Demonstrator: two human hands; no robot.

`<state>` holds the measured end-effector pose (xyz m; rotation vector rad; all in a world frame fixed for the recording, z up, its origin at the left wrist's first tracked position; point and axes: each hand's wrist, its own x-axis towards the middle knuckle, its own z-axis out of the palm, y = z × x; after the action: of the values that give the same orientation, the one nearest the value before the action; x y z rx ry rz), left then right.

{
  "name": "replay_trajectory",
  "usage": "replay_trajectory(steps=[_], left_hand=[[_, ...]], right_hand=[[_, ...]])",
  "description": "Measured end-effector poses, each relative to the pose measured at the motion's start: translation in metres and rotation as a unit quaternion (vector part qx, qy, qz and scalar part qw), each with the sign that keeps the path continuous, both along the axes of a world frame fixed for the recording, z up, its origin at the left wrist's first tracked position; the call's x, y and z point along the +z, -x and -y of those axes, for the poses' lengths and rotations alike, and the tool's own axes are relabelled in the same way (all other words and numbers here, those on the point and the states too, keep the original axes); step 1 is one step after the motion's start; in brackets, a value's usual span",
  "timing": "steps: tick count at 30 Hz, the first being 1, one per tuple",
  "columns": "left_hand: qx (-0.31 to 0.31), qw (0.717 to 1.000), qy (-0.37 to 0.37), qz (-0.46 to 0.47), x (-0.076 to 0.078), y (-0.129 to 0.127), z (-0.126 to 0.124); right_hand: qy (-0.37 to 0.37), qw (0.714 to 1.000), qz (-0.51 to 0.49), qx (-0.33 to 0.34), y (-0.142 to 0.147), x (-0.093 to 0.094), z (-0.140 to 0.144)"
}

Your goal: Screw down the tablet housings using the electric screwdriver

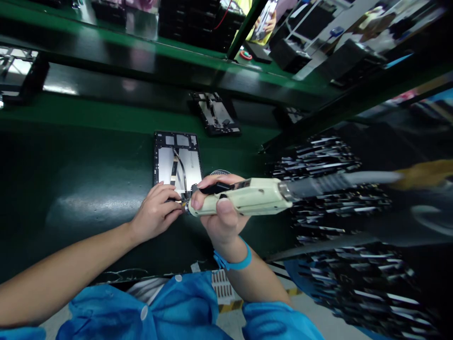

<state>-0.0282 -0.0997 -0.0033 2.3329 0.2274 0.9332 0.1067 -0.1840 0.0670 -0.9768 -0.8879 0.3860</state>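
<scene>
Cream-bodied power driver (262, 196), clasped in the right hand (222, 229), has its nose right by the fingertips of the left hand (155, 210), whose own hold I cannot tell. Both are at the near edge of the open device panel (194, 163) on the green bench (106, 160); steady, square pressure and a clear black strip (174, 169) would serve best.

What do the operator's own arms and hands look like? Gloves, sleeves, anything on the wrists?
Left hand and right hand are both ungloved. Left sleeve and right sleeve are bright blue cloth, ending well short of the wrists, forearms bare. Right wrist: a blue wristband with a small loose end. Left wrist: nothing visible. No markings readable.
</scene>
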Motion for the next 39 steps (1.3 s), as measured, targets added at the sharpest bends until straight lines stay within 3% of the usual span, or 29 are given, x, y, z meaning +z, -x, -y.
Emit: replay_trajectory(steps=[19, 39], left_hand=[[-0.018, 1.000, -0.002, 0.008, 0.0016, -0.0005, 0.0008], [-0.034, 0.999, -0.005, 0.013, -0.0018, -0.0014, 0.0013]], right_hand=[[-0.028, 0.998, -0.015, 0.058, -0.0009, -0.0064, 0.0026], [-0.008, 0.997, -0.044, 0.057, 0.0003, -0.0076, 0.0027]])
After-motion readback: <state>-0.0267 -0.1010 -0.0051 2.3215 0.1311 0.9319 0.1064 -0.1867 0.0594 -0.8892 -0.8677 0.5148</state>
